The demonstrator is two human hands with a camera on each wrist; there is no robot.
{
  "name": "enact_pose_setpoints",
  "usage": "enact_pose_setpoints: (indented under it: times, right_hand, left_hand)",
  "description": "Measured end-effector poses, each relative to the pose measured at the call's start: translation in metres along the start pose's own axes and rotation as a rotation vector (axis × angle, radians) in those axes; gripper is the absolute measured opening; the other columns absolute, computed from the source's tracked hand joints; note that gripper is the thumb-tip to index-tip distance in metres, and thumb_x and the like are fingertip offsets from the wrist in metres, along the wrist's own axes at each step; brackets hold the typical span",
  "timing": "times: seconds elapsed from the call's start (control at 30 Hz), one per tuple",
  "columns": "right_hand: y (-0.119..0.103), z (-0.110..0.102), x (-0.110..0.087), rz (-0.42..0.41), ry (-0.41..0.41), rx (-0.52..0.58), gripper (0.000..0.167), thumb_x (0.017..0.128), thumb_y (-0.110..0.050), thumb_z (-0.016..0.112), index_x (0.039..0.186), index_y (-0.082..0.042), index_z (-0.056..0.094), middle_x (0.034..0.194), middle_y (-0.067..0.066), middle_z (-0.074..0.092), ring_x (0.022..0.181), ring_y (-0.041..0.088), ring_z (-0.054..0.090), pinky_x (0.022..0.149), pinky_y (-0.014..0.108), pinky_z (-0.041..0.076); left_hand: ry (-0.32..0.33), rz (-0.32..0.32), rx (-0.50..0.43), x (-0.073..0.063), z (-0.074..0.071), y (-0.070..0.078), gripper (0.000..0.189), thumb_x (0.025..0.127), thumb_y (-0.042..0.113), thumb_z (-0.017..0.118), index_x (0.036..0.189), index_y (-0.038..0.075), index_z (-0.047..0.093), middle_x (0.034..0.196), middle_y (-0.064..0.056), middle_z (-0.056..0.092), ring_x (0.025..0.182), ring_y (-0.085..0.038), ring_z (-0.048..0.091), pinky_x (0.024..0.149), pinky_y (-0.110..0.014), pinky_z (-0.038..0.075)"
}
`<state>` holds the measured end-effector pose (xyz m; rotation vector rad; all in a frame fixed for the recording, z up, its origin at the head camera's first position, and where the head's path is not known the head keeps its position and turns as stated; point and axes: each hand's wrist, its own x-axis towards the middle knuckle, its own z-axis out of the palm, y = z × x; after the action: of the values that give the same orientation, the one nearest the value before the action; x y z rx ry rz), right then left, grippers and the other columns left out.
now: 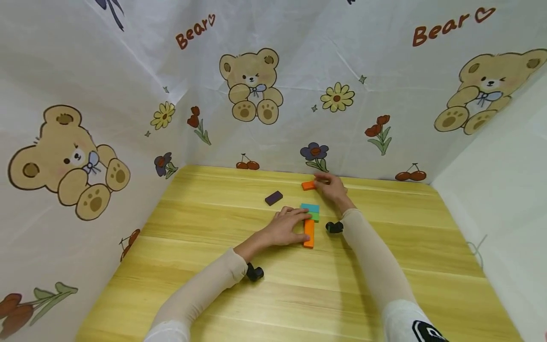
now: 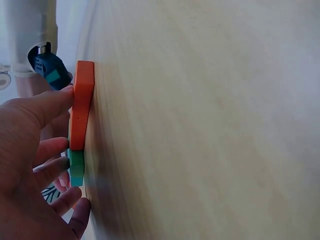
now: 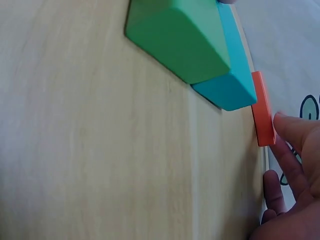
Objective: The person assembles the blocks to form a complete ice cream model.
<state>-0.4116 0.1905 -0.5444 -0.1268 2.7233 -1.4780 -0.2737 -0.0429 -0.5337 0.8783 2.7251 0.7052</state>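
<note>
A long orange block [image 1: 309,233], a green block [image 1: 315,217] and a blue block [image 1: 310,207] lie in a row, touching, on the wooden table. My left hand [image 1: 285,228] spreads over this row from the left, its thumb at the long orange block and fingertips by the green and blue ones. Farther back, my right hand [image 1: 332,188] pinches the right end of a smaller orange block [image 1: 308,185] between thumb and finger. In the right wrist view, that orange block [image 3: 263,110] is low on the tabletop, beyond the blue block [image 3: 229,90].
A dark purple block [image 1: 274,198] lies by itself, left of the row. Behind the table [image 1: 205,199] hangs a white cloth [image 1: 295,28] printed with bears and flowers, close to my right hand. A black wrist camera [image 1: 255,272] is on each forearm.
</note>
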Motion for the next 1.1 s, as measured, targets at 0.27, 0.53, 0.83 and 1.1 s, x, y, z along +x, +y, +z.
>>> enact_pose_setpoints:
  times: [0.27, 0.53, 0.83, 1.1]
  right_hand:
    - [-0.0011, 0.0043, 0.0014, 0.024, 0.015, -0.079, 0.035, 0.107, -0.034, 0.068, 0.138, -0.019, 0.075, 0.157, 0.007, 0.063, 0.14, 0.036, 0.056, 0.12, 0.073, 0.01]
    - [-0.0025, 0.003, 0.0003, 0.038, 0.026, -0.068, 0.031, 0.106, -0.035, 0.069, 0.132, -0.018, 0.078, 0.145, 0.01, 0.071, 0.134, 0.038, 0.059, 0.121, 0.072, 0.01]
    - [-0.004, 0.0024, -0.0052, 0.021, 0.033, -0.086, 0.031, 0.106, -0.035, 0.07, 0.129, -0.016, 0.079, 0.133, 0.015, 0.076, 0.13, 0.038, 0.061, 0.122, 0.073, 0.011]
    - [0.004, 0.0052, -0.0075, 0.022, 0.026, -0.073, 0.031, 0.106, -0.035, 0.069, 0.128, -0.016, 0.079, 0.134, 0.013, 0.076, 0.134, 0.036, 0.06, 0.125, 0.069, 0.009]
  left_hand:
    - [0.004, 0.004, -0.015, -0.0012, 0.0023, -0.002, 0.07, 0.101, 0.054, 0.071, 0.163, 0.03, 0.049, 0.176, 0.008, 0.036, 0.153, -0.027, 0.035, 0.115, -0.048, 0.034]
    - [0.008, -0.002, -0.014, -0.0009, 0.0009, -0.0017, 0.07, 0.101, 0.055, 0.071, 0.163, 0.031, 0.049, 0.176, 0.008, 0.036, 0.151, -0.025, 0.037, 0.112, -0.046, 0.035]
    - [0.001, 0.0, -0.015, -0.0001, 0.0012, -0.0028, 0.07, 0.102, 0.056, 0.069, 0.164, 0.032, 0.048, 0.177, 0.008, 0.035, 0.153, -0.026, 0.035, 0.116, -0.049, 0.034]
    - [0.011, 0.001, -0.033, -0.0007, 0.0003, -0.001, 0.07, 0.101, 0.054, 0.071, 0.163, 0.03, 0.049, 0.177, 0.007, 0.036, 0.153, -0.026, 0.036, 0.116, -0.05, 0.034]
